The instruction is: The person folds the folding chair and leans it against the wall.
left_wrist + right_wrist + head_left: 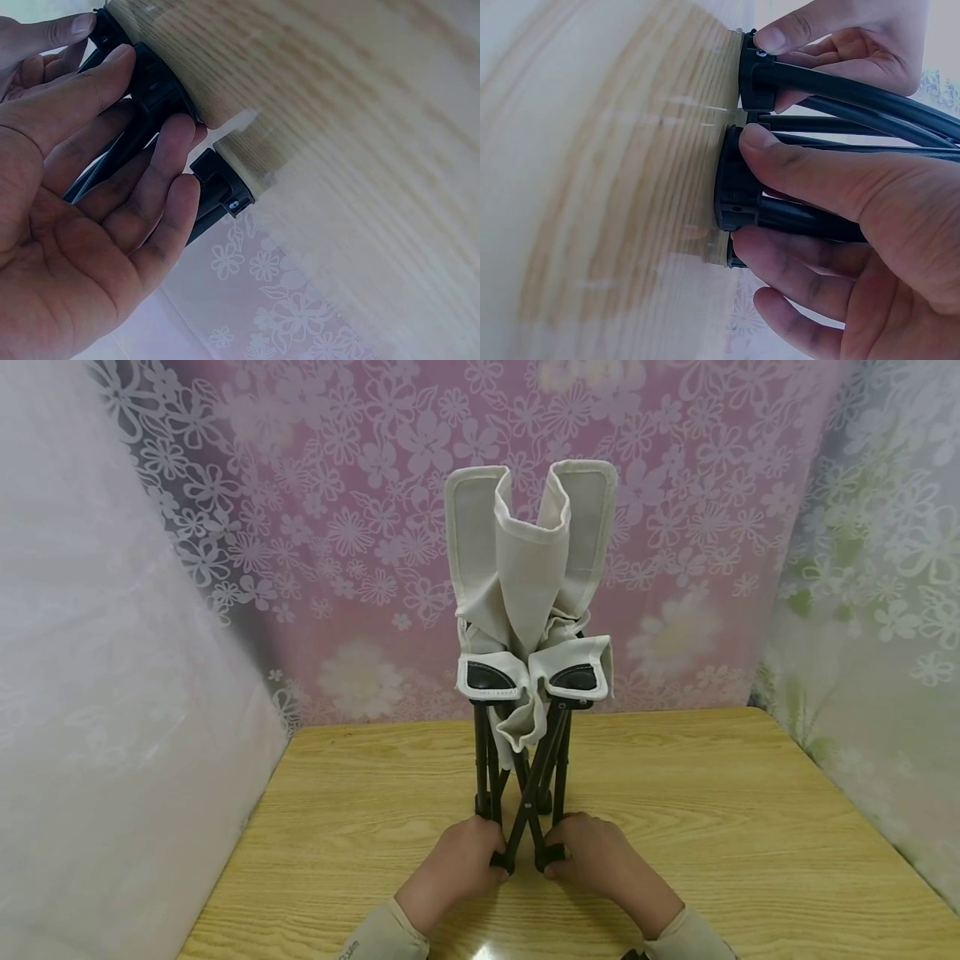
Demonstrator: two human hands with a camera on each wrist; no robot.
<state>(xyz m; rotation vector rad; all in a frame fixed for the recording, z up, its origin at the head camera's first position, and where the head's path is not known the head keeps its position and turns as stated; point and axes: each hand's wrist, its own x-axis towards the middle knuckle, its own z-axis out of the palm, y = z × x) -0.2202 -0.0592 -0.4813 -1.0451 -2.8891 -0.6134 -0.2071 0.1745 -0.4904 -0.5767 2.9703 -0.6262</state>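
Observation:
A folding camp chair [532, 577] with off-white fabric and black legs stands upright and mostly folded on the table. Its fabric bunches in the middle, with two flaps rising at the back and black corner patches lower in front. My left hand [467, 856] grips the near left foot [504, 862]. Around the near right foot [551, 857] curl the thumb and fingers of my right hand [596, 852]. The left wrist view shows a further black foot [221, 184] beside my left fingertips. In the right wrist view, my right thumb presses a foot cap [739, 180] against the tabletop.
The wood-grain table [360, 793] spreads to both sides of the chair. A pink floral curtain [360, 543] hangs close behind it. Pale sheeting [127, 652] closes off the left side, and a flowered curtain [870, 610] the right.

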